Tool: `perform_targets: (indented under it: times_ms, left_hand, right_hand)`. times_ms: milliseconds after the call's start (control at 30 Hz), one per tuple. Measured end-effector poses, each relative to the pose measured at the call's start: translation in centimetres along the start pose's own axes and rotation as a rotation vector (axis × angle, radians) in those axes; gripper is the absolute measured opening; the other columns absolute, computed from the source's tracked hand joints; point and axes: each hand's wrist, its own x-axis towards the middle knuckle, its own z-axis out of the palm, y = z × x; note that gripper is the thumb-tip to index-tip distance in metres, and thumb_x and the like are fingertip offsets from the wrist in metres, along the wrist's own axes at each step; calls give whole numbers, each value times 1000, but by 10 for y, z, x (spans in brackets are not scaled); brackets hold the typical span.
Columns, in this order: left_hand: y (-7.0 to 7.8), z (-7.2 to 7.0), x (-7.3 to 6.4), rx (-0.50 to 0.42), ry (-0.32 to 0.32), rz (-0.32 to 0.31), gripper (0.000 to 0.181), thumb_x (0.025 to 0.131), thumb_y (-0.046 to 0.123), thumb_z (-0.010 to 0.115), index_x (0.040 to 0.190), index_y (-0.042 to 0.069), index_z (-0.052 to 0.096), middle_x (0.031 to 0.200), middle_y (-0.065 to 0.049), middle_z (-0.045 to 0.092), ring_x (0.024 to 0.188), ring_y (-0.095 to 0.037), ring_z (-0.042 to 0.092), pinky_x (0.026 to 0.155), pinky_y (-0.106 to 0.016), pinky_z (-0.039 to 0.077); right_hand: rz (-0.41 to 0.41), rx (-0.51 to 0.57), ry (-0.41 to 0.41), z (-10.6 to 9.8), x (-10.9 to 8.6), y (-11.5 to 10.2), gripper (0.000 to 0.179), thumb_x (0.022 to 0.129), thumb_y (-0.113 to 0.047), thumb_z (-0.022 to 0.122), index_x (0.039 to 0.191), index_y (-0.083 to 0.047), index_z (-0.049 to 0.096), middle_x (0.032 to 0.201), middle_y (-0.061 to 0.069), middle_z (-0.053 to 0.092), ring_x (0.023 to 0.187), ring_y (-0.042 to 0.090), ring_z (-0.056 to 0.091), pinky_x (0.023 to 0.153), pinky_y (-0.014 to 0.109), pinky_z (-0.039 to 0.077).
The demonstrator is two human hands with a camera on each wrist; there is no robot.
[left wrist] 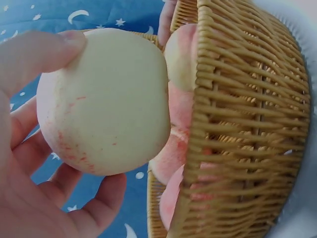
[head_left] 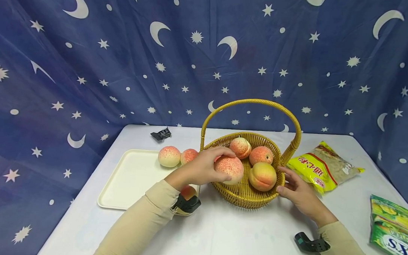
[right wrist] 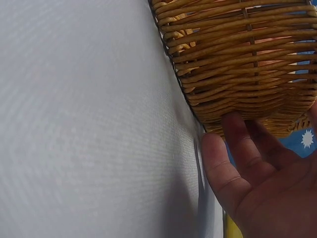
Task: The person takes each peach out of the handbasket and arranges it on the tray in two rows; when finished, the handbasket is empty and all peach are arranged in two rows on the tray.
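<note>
A pink-and-cream peach (head_left: 230, 169) is in my left hand (head_left: 210, 165), held above the left part of the wicker basket (head_left: 238, 202). The left wrist view shows the pale side of this peach (left wrist: 109, 104), with thumb and fingers curved round it. Several other peaches lie inside the basket, including a yellowish one (head_left: 262, 177) at the front. At the basket's right side, my right hand (head_left: 299, 193) holds the rim near the handle's base. Its fingers (right wrist: 240, 144) touch the outer wicker wall low down in the right wrist view; the thumb is hidden there.
A cream tray (head_left: 125, 182) lies left of the basket, with peaches (head_left: 169, 156) at its right side, one partly behind my left wrist. A yellow food bag (head_left: 321, 168) and a green packet (head_left: 394, 226) lie right. A small black object (head_left: 161, 134) sits at the back.
</note>
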Motion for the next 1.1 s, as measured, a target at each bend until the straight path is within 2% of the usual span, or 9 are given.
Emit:
perform_targets:
  times_ms: [133,333,500,633,767,933,1100]
  left_hand:
    - [-2,-8,-11,-37,30,0,52,80,15,82,128,11,61,127,3,60,118,-13,52,98,-32,47]
    - [-5,-23,-32,-24,72,-50,52,80,16,80,128,16,61,129,6,58,118,-15,52,95,-37,48]
    - [-11,-35,-52,-30,96,-77,53,80,13,80,129,11,60,131,0,58,122,-19,52,98,-41,47]
    - [-18,-43,-69,-28,127,-98,52,80,11,80,128,9,61,132,-2,59,122,-21,52,94,-43,50]
    - [-26,-51,-85,-49,175,-122,52,81,9,82,129,9,61,133,-5,57,119,-23,52,89,-44,52]
    - [-35,-59,-102,-60,251,-174,53,80,8,83,127,3,59,135,-11,54,121,-28,53,88,-46,52]
    - [-42,-65,-116,-31,302,-236,54,80,8,83,126,0,57,132,-14,55,114,-27,55,84,-39,54]
  right_hand:
    - [-9,-7,3,0,0,0,67,101,-12,61,156,-4,25,148,38,32,119,45,54,82,22,52]
    - [8,-8,4,0,1,-2,68,100,-13,62,157,-4,25,149,38,31,119,45,53,83,22,52]
    - [33,-15,0,0,0,-3,69,101,-14,62,157,-6,24,151,37,28,122,47,51,83,21,51]
    - [43,-13,2,0,-1,-3,69,100,-14,62,157,-6,24,151,37,28,123,47,50,83,21,51]
    - [48,-13,4,0,-1,-4,69,100,-15,62,158,-6,24,151,37,28,123,47,50,83,21,51]
    - [41,-6,5,0,-1,-3,69,100,-14,62,157,-6,24,151,37,29,123,47,50,83,21,51]
    - [47,-20,6,0,0,-2,70,100,-15,63,158,-7,24,151,36,29,124,48,50,83,20,50]
